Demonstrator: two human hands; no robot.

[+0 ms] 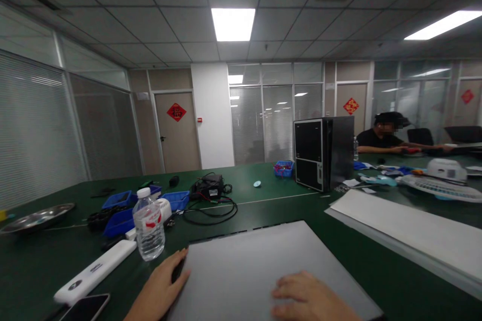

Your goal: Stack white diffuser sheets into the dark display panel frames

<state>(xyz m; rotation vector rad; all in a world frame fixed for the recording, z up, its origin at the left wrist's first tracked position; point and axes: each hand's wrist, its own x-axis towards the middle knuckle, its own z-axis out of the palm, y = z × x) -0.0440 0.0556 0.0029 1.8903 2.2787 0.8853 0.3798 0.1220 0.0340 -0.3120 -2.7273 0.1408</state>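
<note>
Nearest of all, the person's two hands are at a grey panel (241, 256) lying flat on the green table (259, 213). The left hand (160, 283) is at its left edge, thumb spread from the forefinger with the dark rim between them; whether they grip it, I cannot tell. The right hand (311, 296) is over the panel's lower right part, slightly blurred, its fingers loosely bent and a little apart, pinching nothing that I can see. Whether they press down is unclear.

Left of the left hand lie a phone (87, 308), cut off by the lower border, and a long white bar (94, 272). Just beyond the bar's far end a capped bottle (149, 230) stands upright. Over on the right side lie long white sheets (410, 235), well apart from the right hand.

Farther back, blue bins (119, 222) sit behind the bottle, with a shiny tray (39, 216) off to their left. A black box (213, 186) with looping cables (209, 223) lies past the panel, and a small pale disc (256, 184) is near it. A black tower (309, 155) stands upright, with a blue basket (283, 169) just left of it.

Beyond the tower, at right, a person in a dark cap (389, 119) sits with arms forward. Doors (176, 145) with red diamond signs line the back wall.
</note>
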